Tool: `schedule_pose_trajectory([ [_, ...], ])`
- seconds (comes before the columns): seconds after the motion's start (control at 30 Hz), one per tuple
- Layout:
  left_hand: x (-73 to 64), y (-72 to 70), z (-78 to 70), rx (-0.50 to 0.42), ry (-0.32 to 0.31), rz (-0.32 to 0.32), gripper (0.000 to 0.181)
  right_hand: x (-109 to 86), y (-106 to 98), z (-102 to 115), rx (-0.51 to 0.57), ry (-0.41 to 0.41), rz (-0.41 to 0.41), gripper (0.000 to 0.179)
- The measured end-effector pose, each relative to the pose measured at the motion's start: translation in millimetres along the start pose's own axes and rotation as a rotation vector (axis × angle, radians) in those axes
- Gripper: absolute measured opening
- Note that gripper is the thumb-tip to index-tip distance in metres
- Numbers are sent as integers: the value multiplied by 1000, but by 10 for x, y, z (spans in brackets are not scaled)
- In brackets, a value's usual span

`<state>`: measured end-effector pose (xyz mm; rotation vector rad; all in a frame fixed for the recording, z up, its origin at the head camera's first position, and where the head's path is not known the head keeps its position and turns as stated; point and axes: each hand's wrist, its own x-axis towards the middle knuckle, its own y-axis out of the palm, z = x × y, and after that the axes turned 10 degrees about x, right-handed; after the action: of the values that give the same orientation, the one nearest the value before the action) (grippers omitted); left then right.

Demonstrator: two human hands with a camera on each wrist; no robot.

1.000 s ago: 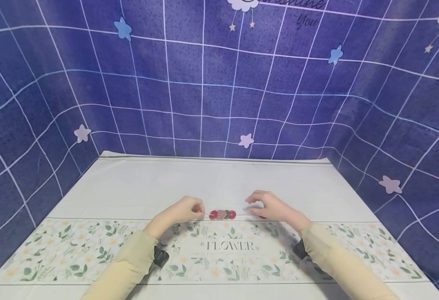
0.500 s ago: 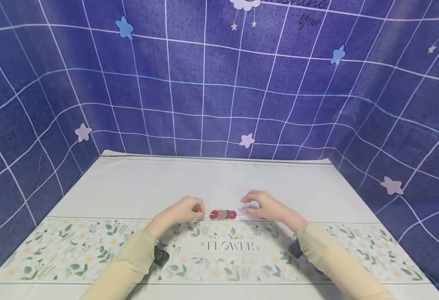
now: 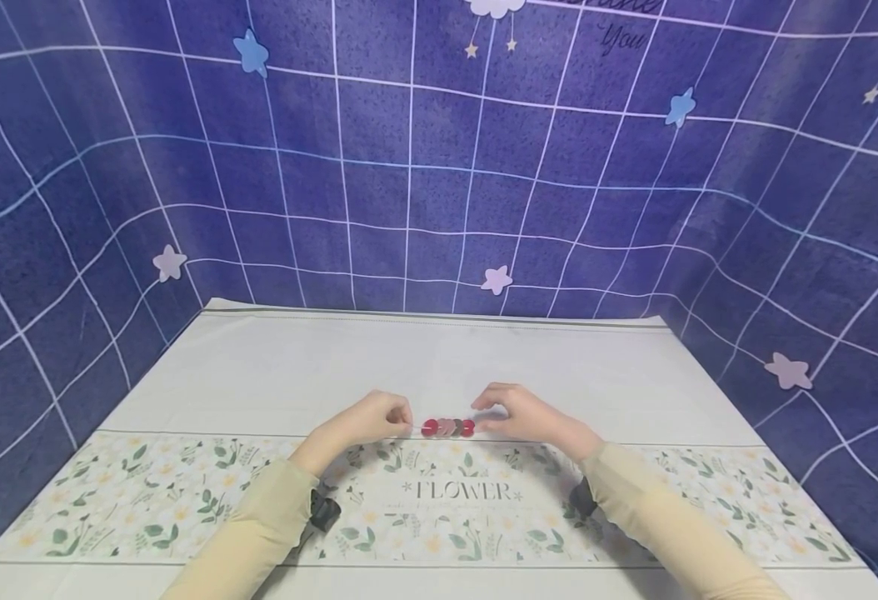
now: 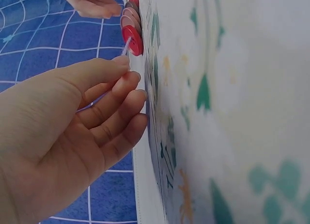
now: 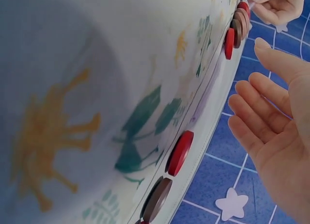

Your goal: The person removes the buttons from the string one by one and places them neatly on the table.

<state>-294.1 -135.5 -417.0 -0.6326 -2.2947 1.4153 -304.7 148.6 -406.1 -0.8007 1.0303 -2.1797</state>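
Note:
A row of flat round buttons lies overlapped on the tablecloth between my hands: a red button at the left end, pink buttons, a dark brown button and a second red button at the right end. Thumb and index finger of my left hand pinch a thin pale cord, which reaches the left red button. My right hand is close to the row's right end, thumb and fingers apart with nothing between them.
In the right wrist view, another red button and a brown button lie farther along the cloth, with a sliver of red beyond. The white tablecloth has a floral band. Blue gridded curtains enclose the back and sides.
My right hand has moved left, closer to the red button at the row's right end. The left hand keeps its pinch and has barely moved.

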Motion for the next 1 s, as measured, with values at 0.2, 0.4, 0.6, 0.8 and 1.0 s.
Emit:
schedule_pose_trajectory([
  [0.2, -8, 4, 4, -16, 1, 7, 5, 16, 28, 18, 7, -1, 22, 28],
  [0.4, 5, 5, 3, 1, -2, 4, 5, 29, 34, 47, 32, 4, 50, 29],
  [0.6, 19, 14, -9, -8, -6, 13, 5, 25, 65, 8, 28, 22, 69, 30],
  [0.8, 39, 23, -10, -10, 1, 18, 5, 23, 90, -18, 13, 24, 76, 33],
  [1.0, 33, 16, -6, -6, 9, 14, 5, 56, 104, -37, -5, 22, 85, 35],
])
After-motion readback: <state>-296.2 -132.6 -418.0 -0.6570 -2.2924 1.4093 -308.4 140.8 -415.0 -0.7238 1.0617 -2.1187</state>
